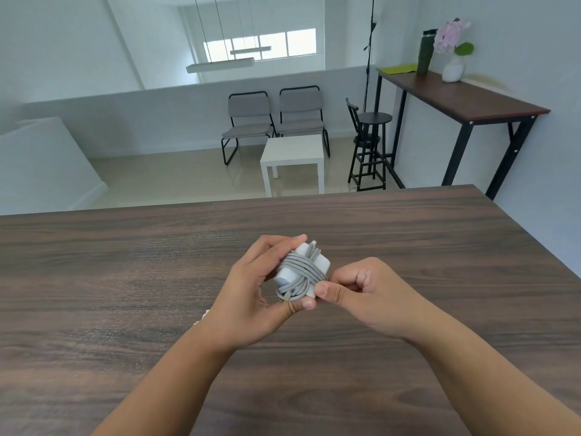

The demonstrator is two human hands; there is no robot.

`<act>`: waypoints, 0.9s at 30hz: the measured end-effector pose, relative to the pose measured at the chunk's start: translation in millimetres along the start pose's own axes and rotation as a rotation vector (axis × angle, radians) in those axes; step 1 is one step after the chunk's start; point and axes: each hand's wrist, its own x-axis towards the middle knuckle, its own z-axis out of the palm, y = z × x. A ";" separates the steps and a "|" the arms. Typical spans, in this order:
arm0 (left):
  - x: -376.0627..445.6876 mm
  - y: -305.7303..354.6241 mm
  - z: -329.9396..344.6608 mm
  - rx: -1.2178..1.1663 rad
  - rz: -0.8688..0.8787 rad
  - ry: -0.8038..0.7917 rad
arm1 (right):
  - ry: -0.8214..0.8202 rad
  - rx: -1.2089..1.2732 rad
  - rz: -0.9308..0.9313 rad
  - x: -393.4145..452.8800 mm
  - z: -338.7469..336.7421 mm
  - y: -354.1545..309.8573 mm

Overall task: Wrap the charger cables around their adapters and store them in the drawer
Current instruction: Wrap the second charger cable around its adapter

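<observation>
White adapter (303,262) w/ grey cable (298,275) wound around it in crossing loops, held just above the dark wood table (125,262), near its middle. Cable's plug end sits at the lower left of the bundle, by the left thumb.

Left hand (251,297): grip closed round the adapter — fingers curled over its far top edge, thumb under the near bottom edge, palm facing right. Forearm comes up from bottom left, wrist roughly straight.

Right hand (367,291): grip mostly closed, fingers curled into the palm, thumb and index tip pinching the cable at the bundle's lower right corner. Thumb tip touches left thumb. Forearm comes in from bottom right; both hands meet at the bundle.

Small pale bit peeks out beside left wrist on the table; can't tell what it is.

Beyond table's far edge: white side table (292,152), two grey chairs (273,118), black stool (371,146), tall wood-top desk (465,96) w/ dark bottle (426,51) + vase of pink flowers (452,58).
</observation>
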 end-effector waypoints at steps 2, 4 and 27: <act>0.5 -0.3 -1.0 0.034 0.024 -0.002 | 0.009 -0.016 -0.004 -0.4 0.1 -0.1; 0.9 -0.1 -1.7 0.064 0.044 -0.004 | 0.021 -0.026 -0.005 -1.1 0.5 -0.1; -0.4 3.0 0.5 -0.055 -0.181 -0.161 | 0.153 -0.130 -0.102 -8.5 -30.4 -9.4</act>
